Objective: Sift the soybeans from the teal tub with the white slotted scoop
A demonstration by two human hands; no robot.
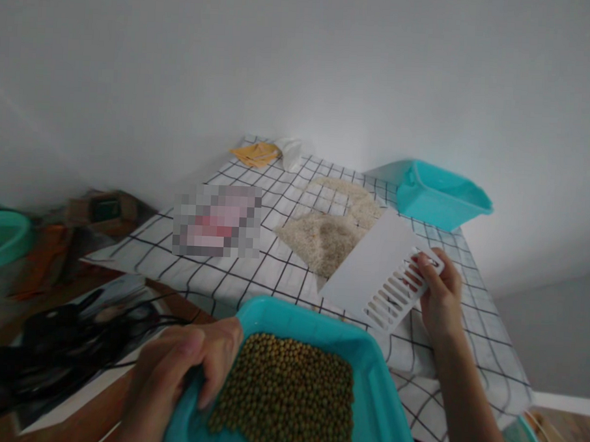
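Observation:
My left hand (185, 366) is closed over the left rim of a turquoise plastic bin (380, 381), held at the table's front edge. Inside the bin lies a layer of round greenish-brown beans (287, 393). Pinched at one corner in my right hand (442, 289) is a flat white plastic panel (371, 257), with a row of slots along its near side. The panel is tilted, and its far edge borders a pile of pale grain (323, 238) like rice, which it partly hides. Whether the panel touches the grain, I cannot tell.
A white checked cloth (273, 272) covers the table. A second turquoise bin (437, 198) stands at the far right. Yellow cloth (256, 154) lies at the back, and a pixelated patch hides something at left. Black cables (89, 329) and a green basin (3, 237) are beyond the left edge.

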